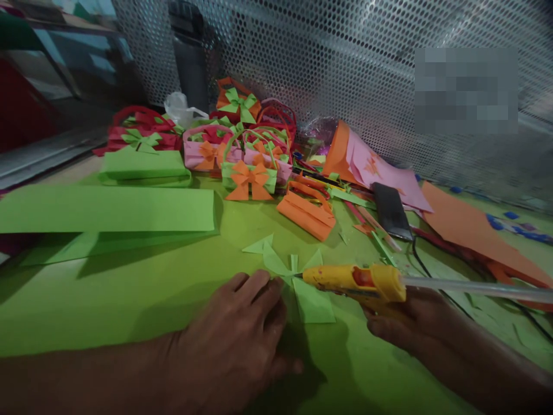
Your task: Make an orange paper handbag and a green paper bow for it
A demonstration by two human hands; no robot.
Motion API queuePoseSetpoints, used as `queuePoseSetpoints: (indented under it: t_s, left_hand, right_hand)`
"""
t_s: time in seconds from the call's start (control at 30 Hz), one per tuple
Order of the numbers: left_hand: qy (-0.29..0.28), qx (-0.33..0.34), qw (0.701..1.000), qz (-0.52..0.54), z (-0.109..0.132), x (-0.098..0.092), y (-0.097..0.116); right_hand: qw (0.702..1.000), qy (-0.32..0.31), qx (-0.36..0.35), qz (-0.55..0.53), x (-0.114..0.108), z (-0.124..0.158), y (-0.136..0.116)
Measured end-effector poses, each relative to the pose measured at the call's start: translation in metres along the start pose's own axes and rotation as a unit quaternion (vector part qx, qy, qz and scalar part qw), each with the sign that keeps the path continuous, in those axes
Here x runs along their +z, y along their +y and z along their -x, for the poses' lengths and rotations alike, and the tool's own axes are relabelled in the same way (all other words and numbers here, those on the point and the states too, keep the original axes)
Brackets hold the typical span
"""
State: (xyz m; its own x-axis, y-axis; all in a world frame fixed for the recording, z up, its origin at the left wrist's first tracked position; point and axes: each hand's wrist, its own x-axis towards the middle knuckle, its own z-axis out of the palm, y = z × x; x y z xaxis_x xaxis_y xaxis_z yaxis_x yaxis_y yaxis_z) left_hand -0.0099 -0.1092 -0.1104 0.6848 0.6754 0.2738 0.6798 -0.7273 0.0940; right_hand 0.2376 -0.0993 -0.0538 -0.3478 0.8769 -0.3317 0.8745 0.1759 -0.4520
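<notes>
My right hand [395,317] is wrapped round the handle of a yellow glue gun [354,281], a long clear glue stick [470,286] sticking out of its back. The gun's nozzle touches the middle of a light green paper bow [313,302] lying on the green table. My left hand [248,323] rests just left of the bow, fingers curled at its left edge; whether they pinch the paper is hidden. A loose green paper triangle [258,244] lies behind the bow's left loop.
Small paper bags with bows [250,178] stand at the back. Green paper sheets [108,208] lie left, an orange folded piece [306,214] in the middle. On the right are a black phone [391,210], a cable, paper scraps and an orange sheet [479,230]. Behind rises a perforated metal panel [302,52].
</notes>
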Motion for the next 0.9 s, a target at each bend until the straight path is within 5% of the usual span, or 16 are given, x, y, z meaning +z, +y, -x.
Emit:
queuePoseSetpoints:
  t_s: [0.9]
  left_hand:
    - [0.021,0.000,1.000,-0.003,-0.0005,0.0007,0.0018]
  right_hand:
    - [1.000,-0.012,0.019,0.005,0.0013,-0.0034,-0.0039]
